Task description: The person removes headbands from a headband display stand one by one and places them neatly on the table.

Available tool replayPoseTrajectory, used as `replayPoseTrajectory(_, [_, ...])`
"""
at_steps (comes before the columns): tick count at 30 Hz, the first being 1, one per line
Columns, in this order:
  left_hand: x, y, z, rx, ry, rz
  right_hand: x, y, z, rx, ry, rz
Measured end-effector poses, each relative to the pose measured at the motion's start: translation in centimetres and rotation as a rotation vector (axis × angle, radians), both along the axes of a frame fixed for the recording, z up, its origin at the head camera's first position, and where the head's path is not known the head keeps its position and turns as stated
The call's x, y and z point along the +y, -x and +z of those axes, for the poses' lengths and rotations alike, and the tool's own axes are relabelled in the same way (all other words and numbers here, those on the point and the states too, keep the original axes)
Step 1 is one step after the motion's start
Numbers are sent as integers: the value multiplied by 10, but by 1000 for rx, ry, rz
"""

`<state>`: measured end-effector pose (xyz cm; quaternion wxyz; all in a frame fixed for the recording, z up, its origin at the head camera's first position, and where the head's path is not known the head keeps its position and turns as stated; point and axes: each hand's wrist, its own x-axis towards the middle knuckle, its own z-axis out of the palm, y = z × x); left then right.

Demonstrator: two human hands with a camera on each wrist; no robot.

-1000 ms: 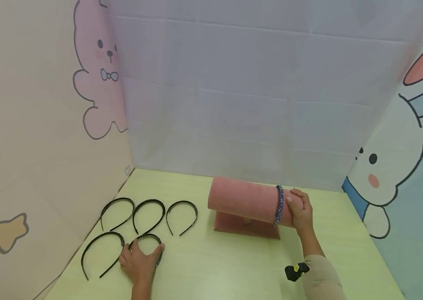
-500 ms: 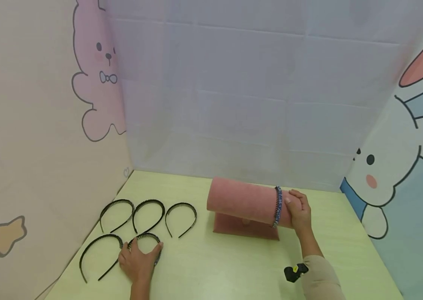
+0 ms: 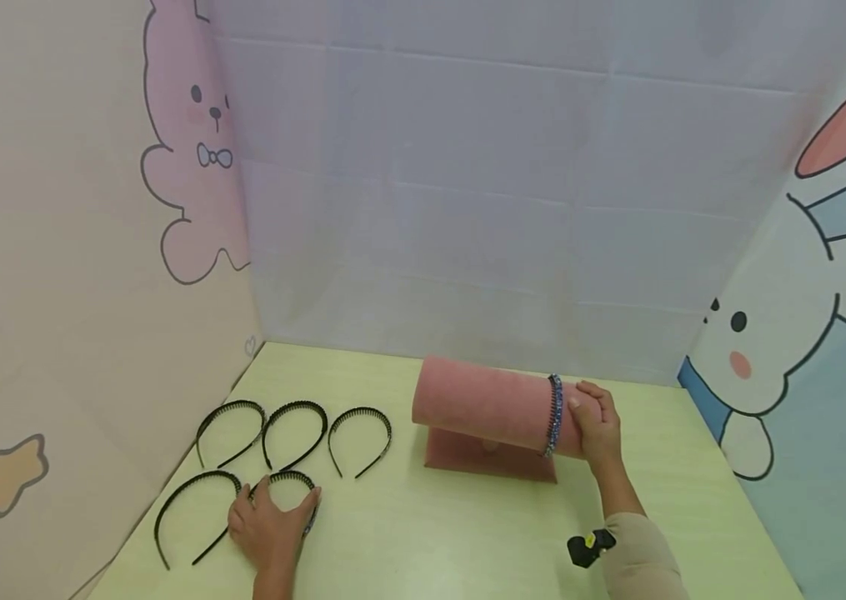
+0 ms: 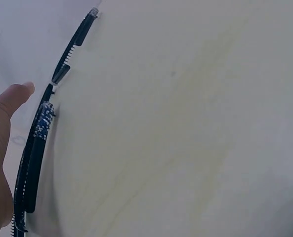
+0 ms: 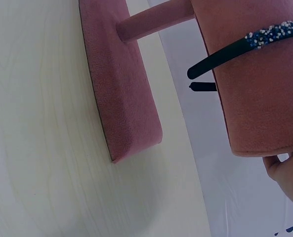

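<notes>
My left hand [image 3: 268, 529] spans a black toothed headband [image 3: 293, 477] with blue glitter on it. The fingers hold its left side and the thumb its right, in the near row on the table. In the left wrist view, the thumb [image 4: 18, 96] shows beside a headband [image 4: 31, 168] with a glittery patch. My right hand [image 3: 597, 421] grips the right end of a pink velvet headband stand [image 3: 486, 404], a padded roll on a flat base [image 5: 119, 89]. Around that roll, near my hand, sits a headband studded with blue and white beads [image 3: 554, 417].
Several black headbands lie at the table's left: one [image 3: 197, 475] beside my left hand, and a far row with left [image 3: 202, 423], middle [image 3: 323, 417] and right [image 3: 361, 409] ones. Fabric walls with cartoon animals enclose the pale yellow table [image 3: 430, 542]. A black device [image 3: 589, 547] hangs at my right sleeve.
The view has shifted slightly. Both hands stay where they were, the left at the near headband and the right on the stand's end.
</notes>
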<state>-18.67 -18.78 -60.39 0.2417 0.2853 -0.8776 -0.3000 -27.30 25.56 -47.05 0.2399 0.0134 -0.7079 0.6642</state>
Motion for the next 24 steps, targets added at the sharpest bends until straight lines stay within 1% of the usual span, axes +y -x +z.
replayPoseTrajectory(7, [7, 1, 17, 56, -15, -37, 0, -1, 1, 2, -13, -8])
replayPoseTrajectory(10, [11, 2, 25, 46, -19, -53, -1, -3, 2, -17, -10, -8])
replayPoseTrajectory(13, [17, 5, 30, 67, -47, -73, -1, -4, 4, -24, -4, -9])
replayPoseTrajectory(19, [36, 11, 39, 178, -113, -123, -1, -3, 4, -7, -6, -8])
replayPoseTrajectory(22, [43, 13, 47, 229, -125, -152, -1, -3, 3, -4, -2, -10])
replayPoseTrajectory(24, [48, 14, 52, 257, -115, -170, -2, -3, 3, 2, -2, -10])
